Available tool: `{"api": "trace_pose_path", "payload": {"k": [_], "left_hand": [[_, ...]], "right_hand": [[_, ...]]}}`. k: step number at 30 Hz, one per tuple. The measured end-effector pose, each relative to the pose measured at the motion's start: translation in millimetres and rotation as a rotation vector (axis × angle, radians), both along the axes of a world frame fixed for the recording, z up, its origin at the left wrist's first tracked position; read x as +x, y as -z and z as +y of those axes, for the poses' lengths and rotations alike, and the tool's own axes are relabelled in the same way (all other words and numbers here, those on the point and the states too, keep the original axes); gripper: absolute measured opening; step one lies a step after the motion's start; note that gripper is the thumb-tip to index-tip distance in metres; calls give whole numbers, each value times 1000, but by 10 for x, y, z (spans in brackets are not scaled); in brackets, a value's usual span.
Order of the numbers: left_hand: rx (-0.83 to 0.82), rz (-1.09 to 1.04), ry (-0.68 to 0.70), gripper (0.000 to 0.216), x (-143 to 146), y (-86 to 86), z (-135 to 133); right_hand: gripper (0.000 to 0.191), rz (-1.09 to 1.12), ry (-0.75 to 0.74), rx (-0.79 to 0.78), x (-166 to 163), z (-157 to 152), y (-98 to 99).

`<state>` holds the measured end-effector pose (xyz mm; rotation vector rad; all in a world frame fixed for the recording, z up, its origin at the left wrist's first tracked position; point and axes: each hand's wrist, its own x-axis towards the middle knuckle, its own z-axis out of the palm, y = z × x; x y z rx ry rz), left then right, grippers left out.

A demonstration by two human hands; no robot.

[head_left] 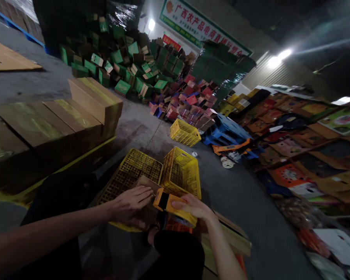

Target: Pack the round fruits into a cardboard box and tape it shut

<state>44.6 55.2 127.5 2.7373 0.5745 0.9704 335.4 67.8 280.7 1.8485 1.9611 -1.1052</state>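
My left hand (131, 205) lies with its fingers stretched out over a small brown cardboard box (147, 182), pressing against it. In my right hand (194, 207) is an orange-yellow boxy thing with a black band (175, 205), its near end against the box's right side; I cannot make out its exact kind. The box stands between my knees, in front of a yellow plastic crate lying with its grid up (141, 165). Just beyond my right hand is an upright yellow crate (189, 167). My hands hide much of the box.
Taped cartons (55, 120) line the left side. Farther off are another yellow crate (185, 132), a blue pallet (226, 130) and an orange pallet jack (231, 147). Heaped green boxes (122, 87) and red boxes (189, 99) lie behind. Stacked cartons (297, 147) stand right.
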Motion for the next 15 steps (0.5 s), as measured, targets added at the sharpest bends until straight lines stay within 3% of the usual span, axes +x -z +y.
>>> {"api": "trace_pose_path", "payload": {"k": [15], "left_hand": [[-24,13,0,88,52,112,70]], "right_hand": [[56,92,26,-30,185,-67,154]]}}
